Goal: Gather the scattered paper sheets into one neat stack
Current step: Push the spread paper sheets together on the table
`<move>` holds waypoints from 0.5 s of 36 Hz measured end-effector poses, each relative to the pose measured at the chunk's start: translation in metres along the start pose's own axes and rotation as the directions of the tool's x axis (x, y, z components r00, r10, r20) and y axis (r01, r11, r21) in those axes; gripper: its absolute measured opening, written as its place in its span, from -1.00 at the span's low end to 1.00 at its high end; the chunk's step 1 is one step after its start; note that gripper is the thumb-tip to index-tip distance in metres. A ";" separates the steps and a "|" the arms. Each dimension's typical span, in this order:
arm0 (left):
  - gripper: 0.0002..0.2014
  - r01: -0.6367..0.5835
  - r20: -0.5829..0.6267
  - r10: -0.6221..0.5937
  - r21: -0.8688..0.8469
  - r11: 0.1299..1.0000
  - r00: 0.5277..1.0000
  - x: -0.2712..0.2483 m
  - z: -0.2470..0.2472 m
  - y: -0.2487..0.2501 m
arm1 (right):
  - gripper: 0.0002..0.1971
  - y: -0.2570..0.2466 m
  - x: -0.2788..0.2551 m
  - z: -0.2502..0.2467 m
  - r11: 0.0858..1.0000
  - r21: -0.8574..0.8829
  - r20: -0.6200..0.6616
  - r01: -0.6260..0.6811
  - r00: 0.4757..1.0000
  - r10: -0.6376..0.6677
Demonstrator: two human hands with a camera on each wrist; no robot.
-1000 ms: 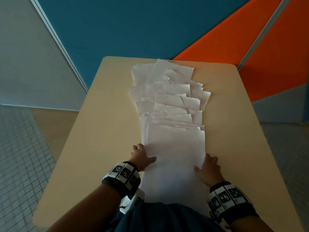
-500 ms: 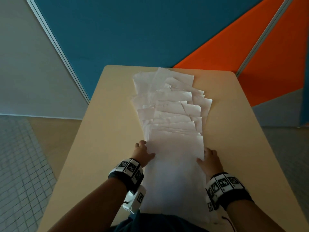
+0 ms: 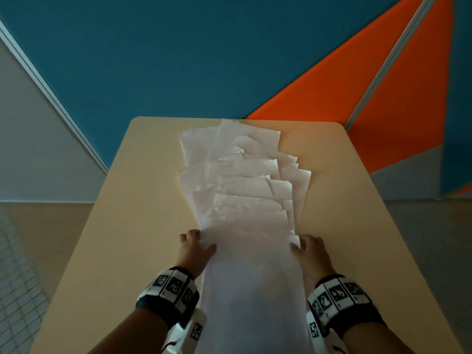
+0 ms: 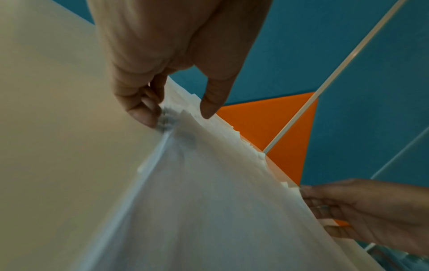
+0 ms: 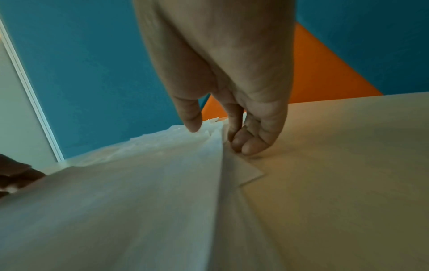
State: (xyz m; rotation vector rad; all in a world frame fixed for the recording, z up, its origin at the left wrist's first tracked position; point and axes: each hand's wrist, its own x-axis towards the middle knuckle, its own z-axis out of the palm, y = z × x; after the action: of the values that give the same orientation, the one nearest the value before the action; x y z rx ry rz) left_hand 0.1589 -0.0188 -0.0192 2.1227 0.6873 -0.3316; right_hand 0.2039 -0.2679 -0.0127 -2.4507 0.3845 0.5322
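Observation:
Several white paper sheets (image 3: 245, 185) lie overlapping in a long fanned row down the middle of the beige table (image 3: 127, 226). The nearest sheets (image 3: 255, 282) form a thicker pile that reaches the table's front edge. My left hand (image 3: 195, 247) grips that pile's left edge, thumb on top and fingers curled beneath, as the left wrist view shows (image 4: 178, 115). On the opposite edge my right hand (image 3: 307, 251) pinches the same way, thumb over the sheets and fingers tucked at their side (image 5: 218, 136). A loose sheet corner (image 5: 250, 176) sticks out under the right fingers.
Bare tabletop (image 3: 357, 226) runs along both sides of the paper row. The far sheets reach almost to the table's back edge (image 3: 235, 119). Behind it stand blue (image 3: 178, 60) and orange (image 3: 319, 98) wall panels. Floor lies left and right of the table.
Both hands have slid forward along the side edges of the near pile, away from my body, to just short of its far corners. The head camera has tilted up.

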 end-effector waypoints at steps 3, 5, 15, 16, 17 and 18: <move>-0.29 0.035 -0.054 -0.037 -0.032 0.999 0.998 0.014 -0.007 0.001 | -0.51 0.002 0.017 -0.010 0.999 0.030 -0.063 -0.020 0.998 0.022; -0.27 0.052 -0.080 -0.055 -0.044 0.998 0.995 0.024 -0.011 0.005 | -0.49 -0.002 0.028 -0.013 0.999 0.029 -0.089 -0.019 0.996 0.022; -0.46 0.034 -0.117 -0.047 -0.110 0.993 0.992 0.060 -0.007 0.031 | -0.56 -0.028 0.053 0.004 0.992 0.080 -0.030 0.096 0.995 -0.094; -0.48 0.030 -0.117 -0.043 -0.112 0.993 0.992 0.062 -0.008 0.032 | -0.58 -0.027 0.056 0.004 0.992 0.093 -0.023 0.089 0.996 -0.088; -0.49 0.030 -0.120 -0.045 -0.118 0.993 0.992 0.064 -0.009 0.031 | -0.61 -0.025 0.059 0.003 0.991 0.106 -0.018 0.086 0.996 -0.084; -0.48 0.032 -0.127 -0.048 -0.127 0.991 0.991 0.066 -0.010 0.029 | -0.65 -0.022 0.063 0.001 0.990 0.118 -0.015 0.076 0.997 -0.074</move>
State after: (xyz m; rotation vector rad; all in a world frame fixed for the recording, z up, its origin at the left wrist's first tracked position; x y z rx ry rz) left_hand 0.2298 -0.0015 -0.0247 2.0258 0.8060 -0.1683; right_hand 0.2675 -0.2593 -0.0311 -2.3443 0.3176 0.4520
